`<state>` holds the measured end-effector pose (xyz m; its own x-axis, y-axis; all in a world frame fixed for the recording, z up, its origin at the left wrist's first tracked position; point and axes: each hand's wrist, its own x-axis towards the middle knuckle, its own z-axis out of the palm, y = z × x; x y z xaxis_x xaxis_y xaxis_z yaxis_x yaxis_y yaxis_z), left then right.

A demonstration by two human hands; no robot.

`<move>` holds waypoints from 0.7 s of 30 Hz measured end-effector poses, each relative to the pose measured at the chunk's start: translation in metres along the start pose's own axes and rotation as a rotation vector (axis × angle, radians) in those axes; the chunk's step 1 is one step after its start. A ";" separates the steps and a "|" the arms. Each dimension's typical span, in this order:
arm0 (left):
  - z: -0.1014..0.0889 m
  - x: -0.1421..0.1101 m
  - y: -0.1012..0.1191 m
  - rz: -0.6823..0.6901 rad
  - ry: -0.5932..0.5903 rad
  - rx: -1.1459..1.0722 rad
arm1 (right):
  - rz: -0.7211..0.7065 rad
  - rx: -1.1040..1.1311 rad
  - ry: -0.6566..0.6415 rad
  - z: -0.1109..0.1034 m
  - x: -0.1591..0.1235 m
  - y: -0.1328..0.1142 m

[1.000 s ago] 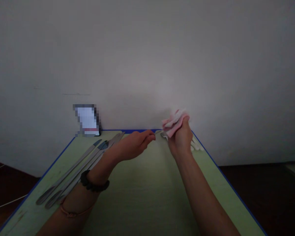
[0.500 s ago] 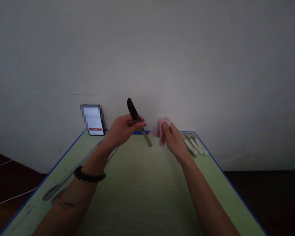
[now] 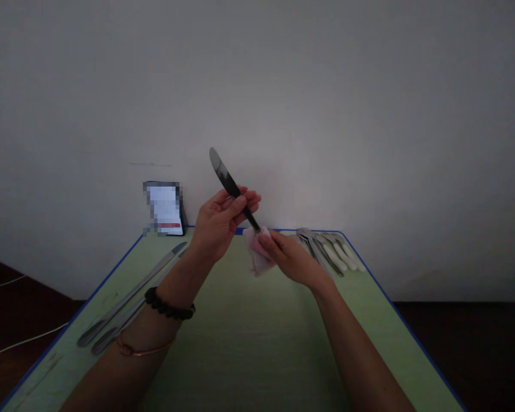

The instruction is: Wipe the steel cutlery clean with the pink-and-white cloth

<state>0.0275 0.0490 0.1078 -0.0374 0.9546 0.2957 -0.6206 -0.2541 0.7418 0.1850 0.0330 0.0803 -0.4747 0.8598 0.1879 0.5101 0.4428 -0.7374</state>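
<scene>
We hold the knife (image 3: 225, 179) in our left hand (image 3: 217, 226), pinched between the thumb and the fingers partway along its length, the other fingertips loosely spread behind it. It is tilted above the far part of the green table (image 3: 249, 337), blade up and to the left, handle down and to the right, its tip standing out against the pale wall (image 3: 292, 86). Our right hand (image 3: 289, 254) is closed on the cloth (image 3: 260, 264), pink and white, the thumb on top; the lower end of the handle runs into the folds, so we cannot tell how far the cloth wraps it. Our two hands are near each other but apart. On our left wrist we wear a black bracelet (image 3: 169, 306) and, lower on the forearm, a thin cord (image 3: 146, 350). To our left two more knives (image 3: 129, 300) lie side by side along the table, partly covered by our forearm. Beyond them a phone (image 3: 166, 209) leans at the far edge, its screen lit. To our right, past our wrist, lies a group of cutlery (image 3: 332, 250), some with white handles.
</scene>
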 end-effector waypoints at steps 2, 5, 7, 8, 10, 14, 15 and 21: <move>-0.002 0.002 0.000 -0.071 0.055 -0.129 | 0.036 0.015 -0.022 0.003 0.000 -0.001; -0.004 0.004 0.002 -0.208 0.084 -0.312 | 0.019 -0.063 -0.029 0.009 0.002 -0.001; -0.005 0.004 0.002 -0.239 0.125 -0.378 | -0.011 -0.144 -0.026 0.013 0.004 -0.001; -0.005 0.004 0.002 -0.230 0.168 -0.392 | -0.016 -0.167 -0.030 0.015 0.004 -0.001; -0.006 0.005 0.000 -0.183 0.276 -0.401 | -0.007 -0.190 -0.038 0.018 0.005 -0.001; -0.015 0.013 0.004 -0.096 0.419 -0.394 | 0.016 -0.240 -0.066 0.017 0.004 -0.001; -0.020 0.016 0.007 -0.080 0.446 -0.396 | 0.022 -0.263 -0.074 0.015 0.004 0.000; -0.053 0.030 0.045 0.068 0.552 -0.431 | 0.077 -0.418 -0.100 0.005 0.001 0.009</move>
<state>-0.0428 0.0741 0.1182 -0.4080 0.9075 -0.1002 -0.8538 -0.3403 0.3940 0.1855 0.0369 0.0706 -0.4805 0.8747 0.0634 0.7835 0.4606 -0.4171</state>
